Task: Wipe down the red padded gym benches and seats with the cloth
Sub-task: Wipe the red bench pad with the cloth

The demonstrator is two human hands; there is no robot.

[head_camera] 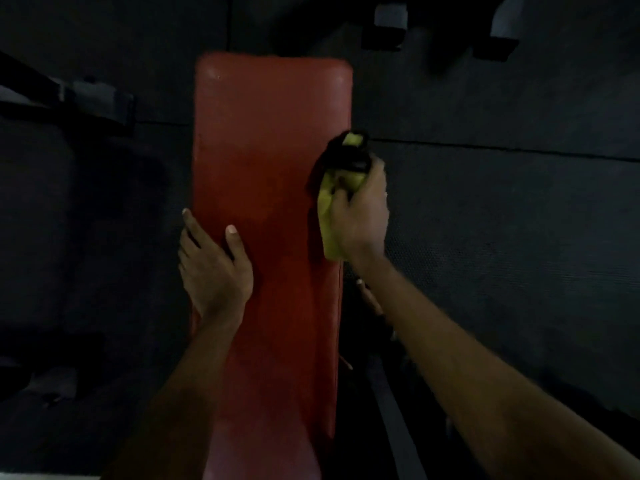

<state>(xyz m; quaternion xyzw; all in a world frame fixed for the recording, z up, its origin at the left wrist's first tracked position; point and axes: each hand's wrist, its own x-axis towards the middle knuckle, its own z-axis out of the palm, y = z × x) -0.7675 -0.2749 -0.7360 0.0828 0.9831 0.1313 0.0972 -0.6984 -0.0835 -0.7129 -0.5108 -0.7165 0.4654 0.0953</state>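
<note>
A long red padded bench [270, 140] runs away from me down the middle of the view. My left hand [213, 268] rests on its left edge, thumb on the top of the pad and fingers down the side. My right hand [362, 213] grips a bunched yellow-green and black cloth [337, 174] against the bench's right edge, about halfway along. Part of the cloth is hidden under the hand.
Dark rubber floor mats [502, 220] lie on both sides of the bench. Black machine frame parts [97, 102] stand at the left, and grey and black blocks [391, 26] at the top right. A dark bar [398, 420] of the bench frame runs below the right edge.
</note>
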